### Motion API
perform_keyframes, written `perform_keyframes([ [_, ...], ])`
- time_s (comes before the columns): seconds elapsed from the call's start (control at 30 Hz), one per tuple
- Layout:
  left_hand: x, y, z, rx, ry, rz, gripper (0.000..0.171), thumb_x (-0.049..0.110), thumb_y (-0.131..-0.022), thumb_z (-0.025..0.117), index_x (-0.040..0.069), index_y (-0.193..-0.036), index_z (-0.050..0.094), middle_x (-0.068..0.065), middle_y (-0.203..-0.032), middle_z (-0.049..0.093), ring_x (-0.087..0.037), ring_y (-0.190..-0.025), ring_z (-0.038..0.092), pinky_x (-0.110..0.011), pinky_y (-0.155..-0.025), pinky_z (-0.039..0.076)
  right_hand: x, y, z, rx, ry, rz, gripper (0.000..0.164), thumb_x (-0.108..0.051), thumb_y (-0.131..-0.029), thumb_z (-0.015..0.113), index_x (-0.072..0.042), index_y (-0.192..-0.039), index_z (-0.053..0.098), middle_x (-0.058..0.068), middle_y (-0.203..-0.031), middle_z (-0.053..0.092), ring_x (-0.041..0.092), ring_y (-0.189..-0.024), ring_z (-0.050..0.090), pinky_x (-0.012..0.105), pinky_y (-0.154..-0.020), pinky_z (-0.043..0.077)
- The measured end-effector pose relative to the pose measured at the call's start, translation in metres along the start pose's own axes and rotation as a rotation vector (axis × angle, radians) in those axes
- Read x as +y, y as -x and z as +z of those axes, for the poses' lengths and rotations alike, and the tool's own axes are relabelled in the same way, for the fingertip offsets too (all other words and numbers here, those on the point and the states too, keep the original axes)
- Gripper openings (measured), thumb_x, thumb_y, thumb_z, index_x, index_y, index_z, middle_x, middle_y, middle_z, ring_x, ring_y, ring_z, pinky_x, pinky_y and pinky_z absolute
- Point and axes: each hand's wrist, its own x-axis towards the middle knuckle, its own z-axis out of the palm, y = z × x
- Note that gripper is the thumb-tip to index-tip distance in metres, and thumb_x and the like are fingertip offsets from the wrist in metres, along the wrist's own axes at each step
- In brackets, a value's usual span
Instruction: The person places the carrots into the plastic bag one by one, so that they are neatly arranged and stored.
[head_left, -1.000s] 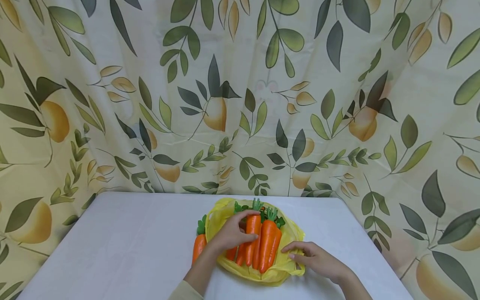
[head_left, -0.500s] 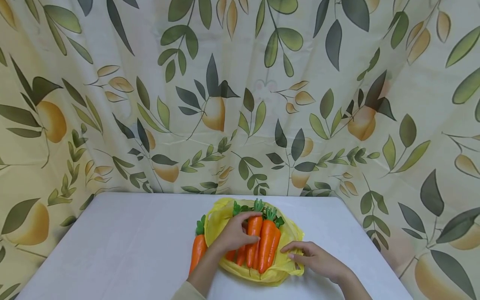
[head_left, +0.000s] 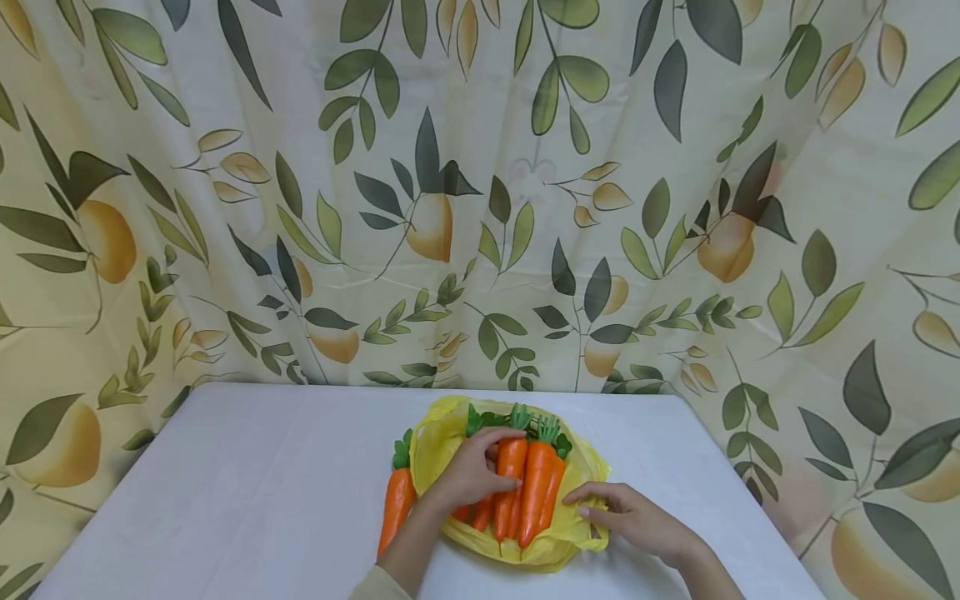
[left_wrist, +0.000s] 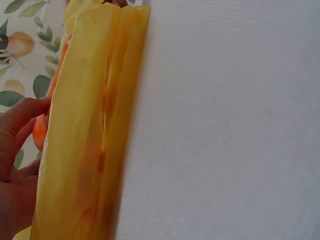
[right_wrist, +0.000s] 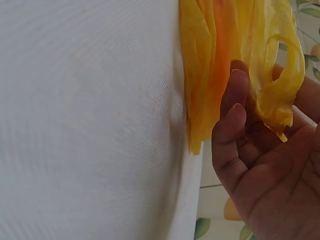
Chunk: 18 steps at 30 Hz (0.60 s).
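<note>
A yellow plastic bag (head_left: 432, 442) lies open on the white table with several orange carrots in it, their green tops towards the back. My left hand (head_left: 472, 473) reaches over the bag's left side and holds one carrot (head_left: 511, 471) between thumb and fingers. Beside it leans another carrot (head_left: 536, 487). At the bag's right edge, my right hand (head_left: 637, 518) has its fingers bent about the rim. The right wrist view shows the bag's handle loop (right_wrist: 280, 95) between the thumb and curled fingers. In the left wrist view, the bag wall hides most of the held carrot.
One carrot (head_left: 396, 504) lies outside the bag on its left, partly behind my left forearm. The white table (head_left: 262, 483) extends to both sides. A leaf-and-fruit patterned curtain (head_left: 480, 333) hangs right behind the table's far edge.
My left hand has shifted slightly right with the carrot it holds, bringing it closer to the neighbouring carrot. My right hand stays at the bag's edge.
</note>
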Motion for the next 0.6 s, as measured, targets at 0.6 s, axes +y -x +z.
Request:
perform_keyframes([
  [0.6,0.0043,0.0002,-0.0046,-0.021,-0.023,-0.026,0.064,0.008,-0.080,0.090,0.020,-0.137,0.067,-0.001,-0.126,0.056,-0.021,-0.093,0.052,-0.029,-0.071,0.049,0.0013,0.0002,0.0016,0.018,0.005,0.017,0.027,-0.021,-0.107,0.059,-0.010,-0.130,0.069,0.012,-0.129,0.060,0.028,-0.109,0.050,0.043,-0.089,0.043],
])
